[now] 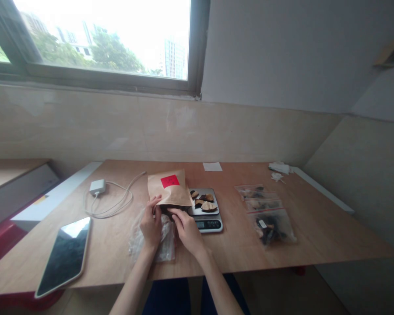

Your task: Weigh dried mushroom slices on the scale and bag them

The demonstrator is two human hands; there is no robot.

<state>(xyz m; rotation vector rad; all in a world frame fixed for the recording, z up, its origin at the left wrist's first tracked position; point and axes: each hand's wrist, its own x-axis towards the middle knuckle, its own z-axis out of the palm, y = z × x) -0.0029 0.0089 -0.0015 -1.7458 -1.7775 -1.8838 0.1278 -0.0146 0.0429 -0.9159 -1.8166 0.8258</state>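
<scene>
Holding kraft paper bag (167, 189), creased | red label (170, 180) on front | left hand (150, 222), right hand (185, 230) both pinching lower edge

Window: we face a dark-framed rectangular window (85, 82) onto leafy green trees (114, 52) and a pale high-rise tower (174, 59) | Walls: smooth beige tile (85, 127) below, grey-white plaster (282, 52) at right | Furniture: long light-wood table (318, 238) against the tile | Floor: dim tan (331, 293) | Light: white daylight through the glass
</scene>
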